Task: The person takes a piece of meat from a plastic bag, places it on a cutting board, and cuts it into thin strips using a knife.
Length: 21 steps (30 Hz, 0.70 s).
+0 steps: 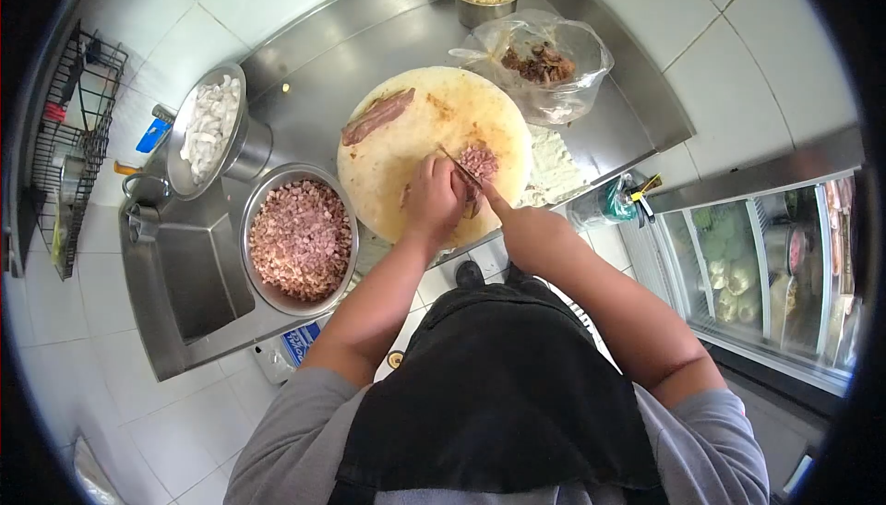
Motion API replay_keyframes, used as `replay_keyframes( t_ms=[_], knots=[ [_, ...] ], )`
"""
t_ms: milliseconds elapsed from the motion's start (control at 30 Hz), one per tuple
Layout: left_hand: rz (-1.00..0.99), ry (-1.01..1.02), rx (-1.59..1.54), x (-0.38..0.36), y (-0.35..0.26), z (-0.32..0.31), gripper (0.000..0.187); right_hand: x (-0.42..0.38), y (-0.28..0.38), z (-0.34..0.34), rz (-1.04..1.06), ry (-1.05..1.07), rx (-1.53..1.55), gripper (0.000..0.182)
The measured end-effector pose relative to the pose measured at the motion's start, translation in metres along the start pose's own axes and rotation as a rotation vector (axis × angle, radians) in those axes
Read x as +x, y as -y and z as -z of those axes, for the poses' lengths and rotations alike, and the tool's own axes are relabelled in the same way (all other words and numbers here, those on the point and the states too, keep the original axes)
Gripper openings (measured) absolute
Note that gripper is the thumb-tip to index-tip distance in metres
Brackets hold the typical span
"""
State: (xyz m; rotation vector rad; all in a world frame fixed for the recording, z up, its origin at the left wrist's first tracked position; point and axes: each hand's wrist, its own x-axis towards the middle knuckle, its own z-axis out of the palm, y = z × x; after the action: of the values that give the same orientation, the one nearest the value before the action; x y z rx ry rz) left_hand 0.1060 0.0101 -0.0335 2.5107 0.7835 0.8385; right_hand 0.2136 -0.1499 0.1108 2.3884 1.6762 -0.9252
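- One broad stainless-steel counter (314,94) bears everything below; its smooth metal looks slick.
- One thick round chopping board (383,163) lies near its front edge; it seems heavy, best lifted by opposite rims.
- One steel bowl (297,305) of diced meat (300,237) sits just beside the board, likely weighty, wanting both hands at the rim.
- One clear plastic bag (591,57) with browned pieces inside rests beyond the board, limp and best gathered at its mouth.
- One knife (468,173) slants over the board, stiff, safe only by its handle; the right hand (538,239) is closed around that.
- One meat strip (377,117) lies at the board's far left, soft, probably slippery, easiest held mid-length.
- One smaller meat piece (473,202) lies on the board beneath the left hand (434,193), whose bent fingers clamp it close to the blade; the fingertips' exact contact is hidden.
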Motion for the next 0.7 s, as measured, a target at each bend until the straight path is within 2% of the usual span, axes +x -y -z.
replay_keyframes(
  t_ms=[100, 167, 233, 333, 500, 567, 633, 700],
  knots=[
    [0.045, -0.015, -0.033, -0.001, -0.005, 0.007, 0.008, -0.016, 0.004, 0.015, -0.034, 0.106, -0.002, 0.082],
    [0.0, -0.043, -0.056, -0.001, 0.001, -0.001, 0.007, -0.008, 0.0, -0.001, -0.06, 0.167, 0.017, 0.082],
    [0.01, -0.017, -0.042, -0.002, -0.002, 0.0, 0.007, 0.027, -0.011, -0.037, -0.023, -0.003, 0.093, 0.081],
    [0.043, 0.007, -0.047, -0.002, -0.004, 0.007, 0.007, 0.025, -0.003, -0.017, 0.033, 0.007, 0.046, 0.082],
    [0.062, -0.032, -0.053, 0.0, -0.004, 0.01, 0.008, -0.015, 0.001, 0.014, 0.006, 0.104, 0.015, 0.084],
    [0.023, -0.04, -0.019, -0.002, -0.003, 0.007, 0.009, -0.009, -0.001, -0.001, -0.007, 0.142, 0.038, 0.084],
    [0.049, 0.003, -0.009, -0.003, -0.003, 0.005, 0.009, 0.025, -0.009, -0.038, 0.01, 0.01, 0.074, 0.086],
    [0.065, 0.039, 0.007, 0.002, -0.004, 0.009, 0.009, 0.04, -0.014, -0.041, 0.011, 0.006, 0.107, 0.085]
  ],
)
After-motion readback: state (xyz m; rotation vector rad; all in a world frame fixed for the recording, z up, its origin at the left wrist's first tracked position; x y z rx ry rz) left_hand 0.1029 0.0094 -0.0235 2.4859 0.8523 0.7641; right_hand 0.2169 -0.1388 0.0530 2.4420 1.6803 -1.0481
